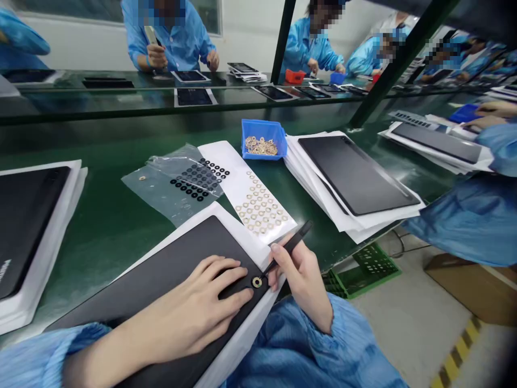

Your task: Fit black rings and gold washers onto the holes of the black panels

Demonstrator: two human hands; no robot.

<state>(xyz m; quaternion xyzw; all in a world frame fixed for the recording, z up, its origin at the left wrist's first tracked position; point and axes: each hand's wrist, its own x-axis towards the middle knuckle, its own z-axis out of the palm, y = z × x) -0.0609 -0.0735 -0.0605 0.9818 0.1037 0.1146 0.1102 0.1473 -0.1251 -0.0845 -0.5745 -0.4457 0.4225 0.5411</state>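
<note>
1. Black tweezers sit in the right hand in a pen-like pinch, thumb and forefinger closed on the shaft. That grip likely gives fine control of the tip.
2. Their tip meets a small gold-rimmed ring lying on the dark tablet back, at 9 o'clock from the right hand, near the panel's right edge.
3. The left hand lies palm down on the panel, fingers spread and holding nothing. Its fingertips end just at 9 o'clock of the ring, seemingly to pin the panel against sliding.
4. White backing paper lies under the panel, probably to keep its finish off the green worktop.
5. At 12 o'clock, close by, is a white sheet of gold rings in rows. At 11 o'clock a clear bag overlaps a sheet of black rings, both within short reach.
6. Farther at 12 o'clock stands a blue bin of loose gold rings. At 2 o'clock a second tablet rests on stacked paper.
7. Co-workers in blue coats work across the worktop.
</note>
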